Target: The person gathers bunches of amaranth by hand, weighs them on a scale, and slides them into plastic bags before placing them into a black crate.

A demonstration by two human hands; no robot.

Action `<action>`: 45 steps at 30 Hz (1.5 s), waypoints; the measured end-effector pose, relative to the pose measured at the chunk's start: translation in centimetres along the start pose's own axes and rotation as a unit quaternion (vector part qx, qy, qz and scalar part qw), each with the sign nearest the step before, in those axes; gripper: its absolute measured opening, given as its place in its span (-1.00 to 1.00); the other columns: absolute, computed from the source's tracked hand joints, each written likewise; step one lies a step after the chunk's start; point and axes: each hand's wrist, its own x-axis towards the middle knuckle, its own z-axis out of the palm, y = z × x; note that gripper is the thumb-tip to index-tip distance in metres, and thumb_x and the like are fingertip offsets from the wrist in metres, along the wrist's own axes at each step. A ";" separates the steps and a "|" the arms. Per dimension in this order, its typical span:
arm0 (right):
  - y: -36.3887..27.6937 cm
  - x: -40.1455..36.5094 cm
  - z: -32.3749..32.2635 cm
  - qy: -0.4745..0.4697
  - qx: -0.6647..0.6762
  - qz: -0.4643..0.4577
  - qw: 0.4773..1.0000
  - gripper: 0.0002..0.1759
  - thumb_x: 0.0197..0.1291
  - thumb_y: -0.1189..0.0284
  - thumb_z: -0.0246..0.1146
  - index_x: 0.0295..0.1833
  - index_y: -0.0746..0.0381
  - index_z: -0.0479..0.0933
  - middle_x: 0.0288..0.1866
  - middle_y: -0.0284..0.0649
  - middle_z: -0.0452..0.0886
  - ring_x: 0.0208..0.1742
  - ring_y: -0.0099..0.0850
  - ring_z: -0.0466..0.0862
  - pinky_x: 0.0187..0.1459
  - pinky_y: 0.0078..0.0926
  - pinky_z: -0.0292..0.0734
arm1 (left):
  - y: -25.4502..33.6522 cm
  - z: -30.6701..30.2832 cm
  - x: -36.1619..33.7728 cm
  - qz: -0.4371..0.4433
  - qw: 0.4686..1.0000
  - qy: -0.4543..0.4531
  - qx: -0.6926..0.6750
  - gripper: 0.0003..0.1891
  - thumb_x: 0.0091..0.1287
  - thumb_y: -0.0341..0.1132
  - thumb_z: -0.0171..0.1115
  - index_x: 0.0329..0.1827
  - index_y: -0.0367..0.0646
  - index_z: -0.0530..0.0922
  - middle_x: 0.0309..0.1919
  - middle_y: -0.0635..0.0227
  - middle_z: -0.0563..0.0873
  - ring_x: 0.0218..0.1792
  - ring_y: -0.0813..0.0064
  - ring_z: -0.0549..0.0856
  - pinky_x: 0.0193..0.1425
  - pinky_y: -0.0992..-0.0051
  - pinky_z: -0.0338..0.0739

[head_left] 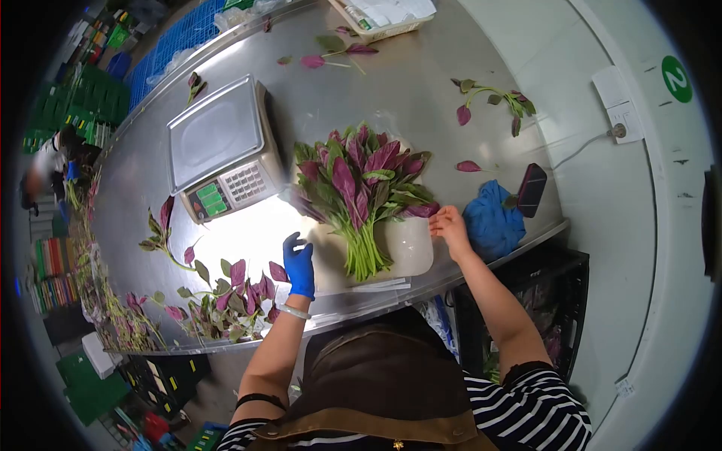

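A bunch of red-and-green leafy amaranth (359, 177) lies on a pale, shiny, round-cornered sheet or board (412, 248), its green stems toward me. Just left of the stems is my left hand (299, 267) in a blue glove, its fingers apart and nothing visible in them. My right hand (450, 231), bare, has its fingers bent together by the right edge of the sheet, under a purple leaf. Whatever sits between those fingertips is too small to make out.
A digital scale (216, 139) stands at the left. Loose amaranth sprigs (233, 301) lie along the table's near left edge. Beside my right hand are a crumpled blue cloth or glove (494, 219) and a phone-like device (532, 190). A basket (383, 19) holds papers. Another person (49, 165) is far left.
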 end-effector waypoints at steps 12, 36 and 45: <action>-7.8 3.6 2.9 -0.133 -0.625 -0.487 0.596 -0.84 -0.07 0.54 0.22 -0.28 0.20 0.56 -0.16 -0.25 0.50 -0.07 -0.26 0.49 -0.08 -0.33 0.44 | 1.6 0.1 2.0 -0.088 0.963 -0.253 0.031 -0.67 0.27 -0.37 0.14 0.08 -0.24 0.56 -0.40 0.25 0.70 -0.57 0.48 0.62 -0.45 0.47 0.50; 2.7 -12.6 18.3 -0.172 -0.616 -0.527 0.560 -0.77 0.08 0.29 0.24 -0.20 0.17 0.51 -0.24 -0.21 0.56 -0.17 -0.22 0.60 -0.19 -0.34 0.51 | 2.6 -5.1 -4.5 0.358 0.731 -0.257 0.522 -0.14 0.15 -0.19 0.24 0.50 -0.16 0.03 0.46 0.02 0.12 0.39 -0.14 0.21 0.40 -0.03 0.11; -1.6 -6.4 21.6 -0.316 -0.768 -0.368 0.419 0.04 -0.29 0.15 0.53 0.37 0.17 0.23 0.12 -0.06 0.47 0.20 -0.13 0.45 0.28 -0.15 0.27 | 1.5 -5.0 -5.1 0.419 0.715 -0.223 0.513 -0.31 0.18 -0.27 0.16 0.43 -0.08 0.22 0.40 0.09 0.25 0.36 -0.03 0.27 0.39 0.01 0.15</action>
